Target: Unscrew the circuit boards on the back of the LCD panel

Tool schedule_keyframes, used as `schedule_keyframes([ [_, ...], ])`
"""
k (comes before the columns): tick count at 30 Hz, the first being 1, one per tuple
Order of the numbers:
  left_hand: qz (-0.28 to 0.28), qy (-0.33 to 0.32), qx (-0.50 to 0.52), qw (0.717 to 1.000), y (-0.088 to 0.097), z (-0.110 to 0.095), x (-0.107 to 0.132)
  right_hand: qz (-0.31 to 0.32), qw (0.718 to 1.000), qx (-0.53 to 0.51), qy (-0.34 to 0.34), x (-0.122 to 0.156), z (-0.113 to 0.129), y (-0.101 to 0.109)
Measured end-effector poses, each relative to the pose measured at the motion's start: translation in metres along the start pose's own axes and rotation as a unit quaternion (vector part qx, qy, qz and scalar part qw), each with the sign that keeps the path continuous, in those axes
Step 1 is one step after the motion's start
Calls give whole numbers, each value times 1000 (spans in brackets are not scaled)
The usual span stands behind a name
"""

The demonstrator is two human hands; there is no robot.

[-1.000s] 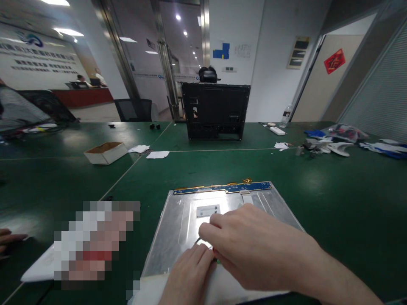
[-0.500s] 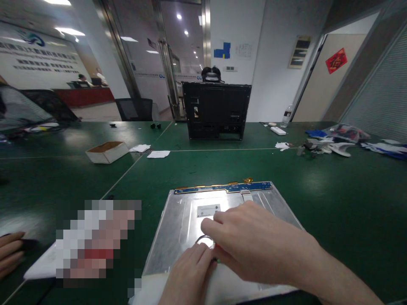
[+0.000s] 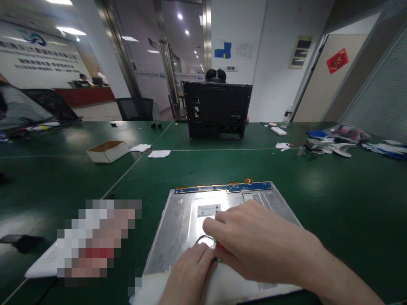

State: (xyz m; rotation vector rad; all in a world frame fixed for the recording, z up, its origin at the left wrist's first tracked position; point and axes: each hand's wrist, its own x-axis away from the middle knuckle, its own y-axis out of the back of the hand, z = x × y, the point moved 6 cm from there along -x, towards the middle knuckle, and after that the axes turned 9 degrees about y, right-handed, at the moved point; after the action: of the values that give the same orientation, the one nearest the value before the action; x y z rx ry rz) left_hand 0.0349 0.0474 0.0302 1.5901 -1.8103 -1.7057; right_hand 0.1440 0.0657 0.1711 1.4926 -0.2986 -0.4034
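Note:
A silvery display panel (image 3: 167,237) lies back side up on the table, with a blue circuit strip (image 3: 219,188) along its far edge. My right hand (image 3: 254,241) is above the panel's middle, its fingers bent and pinched together. A bit of red and green peeks out beside its fingertips. Close against it, my left hand (image 3: 190,269) is closed, fingertips meeting the right ones. What either hand grips is mostly hidden. A thin dark cable (image 3: 205,236) loops out just beyond the left fingers. Whitish sheeting (image 3: 152,288) covers the panel's near part.
A pixelated white item (image 3: 41,264) lies to the left, near a small black object (image 3: 23,242). Farther off are an open white box (image 3: 108,151), papers (image 3: 159,153) and a black monitor housing (image 3: 218,110) with a person behind it. Clutter (image 3: 321,145) lies at right.
Another person's hand at the left edge has left the view, uncovering the black object. Headphones behind the monitor housing have shifted slightly right. My hands have barely moved.

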Motion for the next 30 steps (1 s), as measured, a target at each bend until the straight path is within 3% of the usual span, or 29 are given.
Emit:
schedule_keyframes([
  [9,-12,-3,7,1000,1,0,1,11,1000,-4,-7,-1,-1,0],
  [23,36,25,28,999,-4,2,3,-17,1000,-6,-25,10,-8,13],
  [30,63,39,54,996,-1,1,2,-47,993,-43,-95,30,-36,28],
])
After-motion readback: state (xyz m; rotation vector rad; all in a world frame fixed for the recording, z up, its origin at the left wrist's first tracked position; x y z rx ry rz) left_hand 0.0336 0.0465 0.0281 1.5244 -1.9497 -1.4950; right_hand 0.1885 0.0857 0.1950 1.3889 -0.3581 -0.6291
